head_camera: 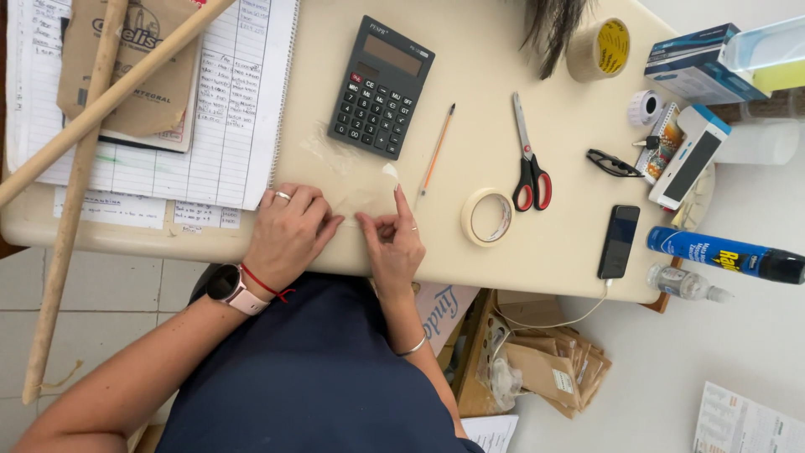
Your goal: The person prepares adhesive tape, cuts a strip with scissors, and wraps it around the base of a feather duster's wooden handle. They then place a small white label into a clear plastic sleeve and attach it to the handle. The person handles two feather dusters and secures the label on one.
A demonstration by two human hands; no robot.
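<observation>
My left hand (pixel 289 231) and my right hand (pixel 392 242) rest at the near edge of a cream table (pixel 470 67). Between them lies a small clear plastic bag or film (pixel 362 200), almost see-through. The left fingertips press on its left side. The right thumb and forefinger pinch its right edge, with the forefinger stretched up along it. A ring is on each hand, and a watch and a red cord sit on the left wrist.
A dark calculator (pixel 380 86), an orange pencil (pixel 436 151), a roll of masking tape (pixel 487 216), red-handled scissors (pixel 528 159) and a black phone (pixel 619 241) lie near. An open ledger (pixel 226 126) and two wooden sticks (pixel 75 193) are left. A blue spray can (pixel 721 254) is right.
</observation>
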